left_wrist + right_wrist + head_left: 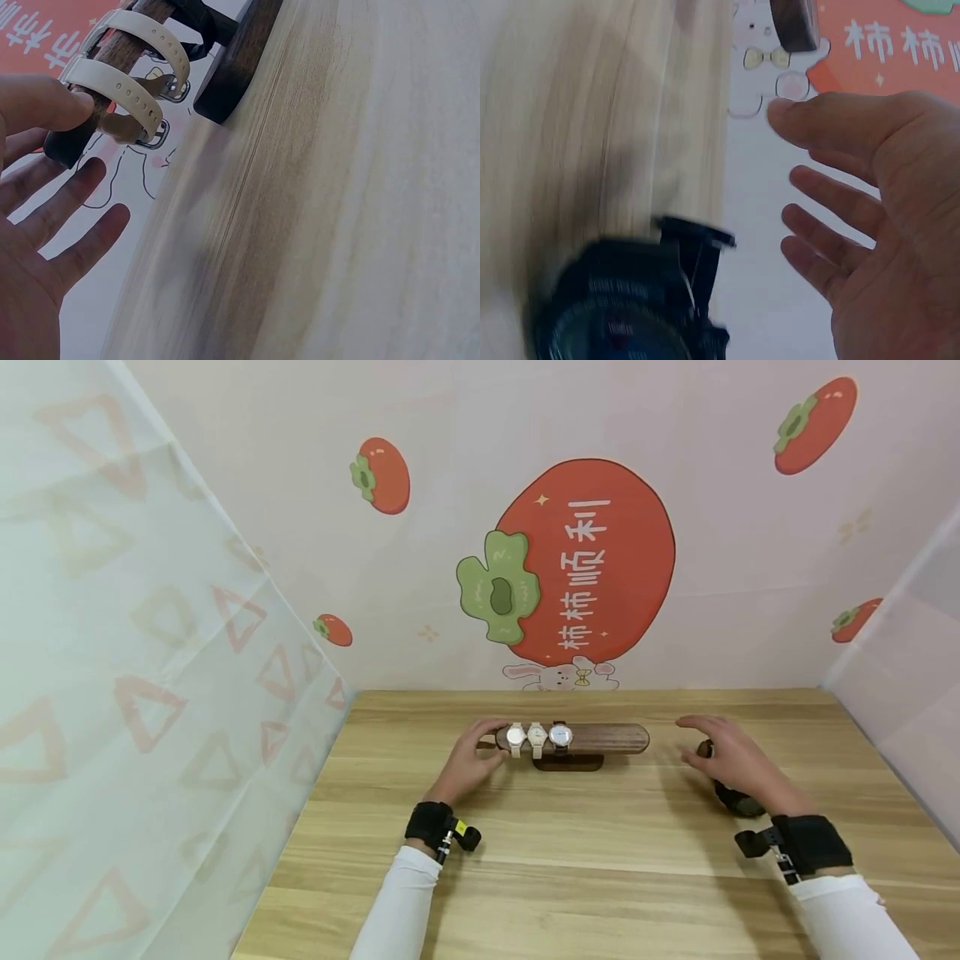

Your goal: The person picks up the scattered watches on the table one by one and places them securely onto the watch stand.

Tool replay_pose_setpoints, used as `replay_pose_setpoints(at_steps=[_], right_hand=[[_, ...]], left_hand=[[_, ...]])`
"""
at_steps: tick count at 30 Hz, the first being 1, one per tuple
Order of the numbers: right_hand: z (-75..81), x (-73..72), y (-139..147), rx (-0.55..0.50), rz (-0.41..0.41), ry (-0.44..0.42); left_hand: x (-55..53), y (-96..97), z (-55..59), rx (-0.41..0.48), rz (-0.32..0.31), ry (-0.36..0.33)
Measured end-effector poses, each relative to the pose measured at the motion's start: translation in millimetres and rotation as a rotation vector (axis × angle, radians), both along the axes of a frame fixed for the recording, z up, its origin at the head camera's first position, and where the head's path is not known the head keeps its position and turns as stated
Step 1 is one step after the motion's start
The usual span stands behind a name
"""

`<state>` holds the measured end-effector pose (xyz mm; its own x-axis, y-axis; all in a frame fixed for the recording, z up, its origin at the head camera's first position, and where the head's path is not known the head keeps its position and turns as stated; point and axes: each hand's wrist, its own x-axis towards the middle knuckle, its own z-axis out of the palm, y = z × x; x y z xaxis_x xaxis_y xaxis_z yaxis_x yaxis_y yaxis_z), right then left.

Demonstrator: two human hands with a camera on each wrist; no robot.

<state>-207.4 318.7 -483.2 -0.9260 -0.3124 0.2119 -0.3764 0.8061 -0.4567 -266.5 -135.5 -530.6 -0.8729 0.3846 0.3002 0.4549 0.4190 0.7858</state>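
A dark wooden watch stand (611, 738) stands near the back of the table, its rounded bar raised on a small base. Two cream-strapped watches (515, 737) and a brown-strapped watch (560, 737) are fastened side by side on its left half. My left hand (468, 762) holds the bar's left end between thumb (45, 105) and index finger, the other fingers spread. To the right of the stand, my right hand (731, 760) hovers with nothing in its fingers, thumb and fingers apart. Under it lies a bulky black watch (622, 307), partly hidden by the hand in the head view.
The wood-grain table (540, 877) meets a back wall printed with a large red persimmon (600, 552). A patterned side wall (150, 693) borders the table at left, another at right. Black wrist straps (813, 843) with small cameras are on both wrists.
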Motion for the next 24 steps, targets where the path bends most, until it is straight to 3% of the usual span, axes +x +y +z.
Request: replay_pose_setpoints(at_steps=[10, 24], right_hand=[[-5.3, -3.6, 18, 0.089, -0.029, -0.072], [-22.3, -6.8, 25, 0.198, -0.083, -0.101]], left_hand=[[0.3, 0.3, 2.5, -0.019, 0.002, 0.011], [-0.1, -0.1, -0.6, -0.028, 0.006, -0.001]])
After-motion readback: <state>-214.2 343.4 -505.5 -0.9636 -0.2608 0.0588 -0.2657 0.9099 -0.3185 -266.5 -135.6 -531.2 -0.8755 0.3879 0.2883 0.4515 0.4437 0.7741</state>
